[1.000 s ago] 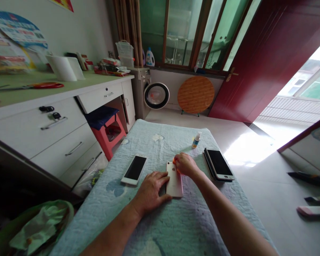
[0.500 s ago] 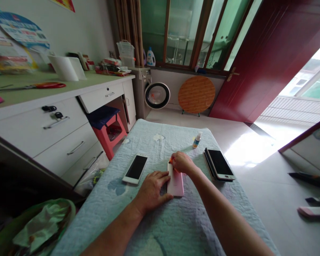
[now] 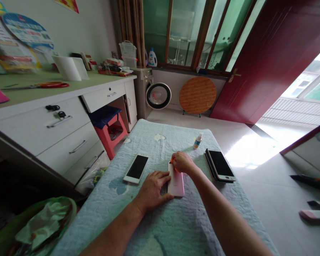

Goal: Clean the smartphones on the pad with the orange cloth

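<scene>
Left hand (image 3: 152, 187): laid flat on the pale blue cloth (image 3: 176, 227), fingers spread open, their tips pressed against the long left edge of the pink phone (image 3: 176, 184); nothing is gripped.
Right hand (image 3: 181, 163): fingers closed around a small orange thing (image 3: 172, 161), held down on the phone's far end.
Pink phone: seen back up on the tabletop, pinned between both sets of fingers.
Handling: judged stiff, thin and smooth-backed, likely to slide on the cloth; fragile if flexed. It is best taken by the long edges.
Left of the fingers: a white phone (image 3: 136, 168), screen up, well apart.
Right of the fingers: stacked phones (image 3: 220, 165).
Beyond the fingers: a small bottle (image 3: 197, 140).
</scene>
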Motion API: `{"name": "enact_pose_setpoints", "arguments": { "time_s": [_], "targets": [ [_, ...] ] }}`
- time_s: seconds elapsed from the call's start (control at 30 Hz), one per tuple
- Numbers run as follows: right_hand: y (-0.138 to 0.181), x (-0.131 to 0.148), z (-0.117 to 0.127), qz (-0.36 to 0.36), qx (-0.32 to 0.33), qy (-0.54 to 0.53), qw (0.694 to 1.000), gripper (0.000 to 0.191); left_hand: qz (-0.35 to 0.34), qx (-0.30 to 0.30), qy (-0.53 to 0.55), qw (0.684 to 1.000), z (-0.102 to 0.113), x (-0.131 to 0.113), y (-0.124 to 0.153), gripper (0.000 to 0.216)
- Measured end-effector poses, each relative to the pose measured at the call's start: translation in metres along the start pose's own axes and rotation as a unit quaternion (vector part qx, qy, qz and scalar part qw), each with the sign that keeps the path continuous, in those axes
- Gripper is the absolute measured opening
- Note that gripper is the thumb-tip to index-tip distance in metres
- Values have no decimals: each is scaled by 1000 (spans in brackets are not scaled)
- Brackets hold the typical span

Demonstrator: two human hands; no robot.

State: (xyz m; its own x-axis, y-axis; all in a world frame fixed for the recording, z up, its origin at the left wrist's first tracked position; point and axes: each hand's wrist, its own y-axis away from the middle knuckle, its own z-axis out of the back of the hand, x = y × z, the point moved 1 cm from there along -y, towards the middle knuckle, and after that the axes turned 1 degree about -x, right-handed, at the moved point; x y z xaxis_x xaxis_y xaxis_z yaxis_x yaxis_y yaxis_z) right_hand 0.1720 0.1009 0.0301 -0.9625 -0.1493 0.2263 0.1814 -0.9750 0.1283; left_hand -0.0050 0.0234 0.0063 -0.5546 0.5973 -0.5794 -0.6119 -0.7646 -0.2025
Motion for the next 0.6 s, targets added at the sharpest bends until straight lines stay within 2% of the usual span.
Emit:
{"name": "enact_pose_setpoints", "arguments": {
  "time_s": [0.2,0.6],
  "targets": [
    [-4,14,-7,15,-9,-9,1000,25,-6,-13,5,1000,-1,0,0,64],
    [23,-31,-6,-34,-56,-14,998,26,7,-10,-6,1000,-1,-1,1,65]
  ]
}}
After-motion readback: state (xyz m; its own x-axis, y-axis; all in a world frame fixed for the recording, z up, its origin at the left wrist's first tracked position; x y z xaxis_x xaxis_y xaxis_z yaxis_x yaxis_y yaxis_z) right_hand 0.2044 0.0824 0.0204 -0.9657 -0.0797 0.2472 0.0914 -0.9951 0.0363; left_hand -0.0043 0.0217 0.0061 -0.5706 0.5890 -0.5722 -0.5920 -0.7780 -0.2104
